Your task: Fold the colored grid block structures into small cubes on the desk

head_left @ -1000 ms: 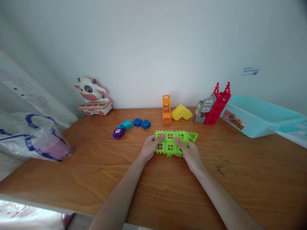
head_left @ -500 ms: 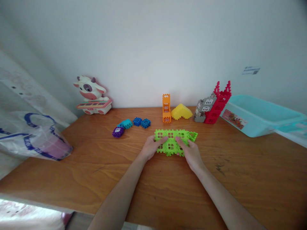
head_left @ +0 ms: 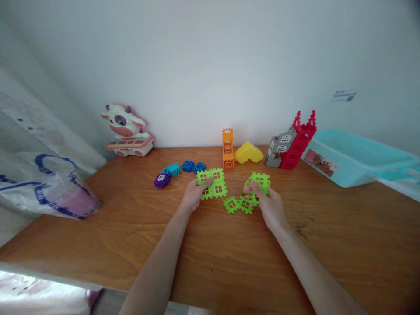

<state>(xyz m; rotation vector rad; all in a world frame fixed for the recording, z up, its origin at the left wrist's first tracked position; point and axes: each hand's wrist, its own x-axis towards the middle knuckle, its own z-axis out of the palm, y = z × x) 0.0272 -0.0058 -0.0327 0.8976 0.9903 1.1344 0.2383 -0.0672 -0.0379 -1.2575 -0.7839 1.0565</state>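
1 four-window grn panel (head_left: 215, 185), 2 dk-blue blks (head_left: 188, 166), 1 toy cow (head_left: 123, 129).

Hands (head_left: 193, 194) holding separate green lattice pieces (head_left: 217, 183), wooden table (head_left: 210, 262), cow toy (head_left: 122, 124) left, turquoise bin (head_left: 352, 168) right

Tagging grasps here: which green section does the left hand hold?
The square panel with four windows, two by two; the left hand grips its left side, while the other green pieces are farther right.

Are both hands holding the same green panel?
No, the left hand holds a green panel, the right hand holds other green pieces, and a gap separates the two.
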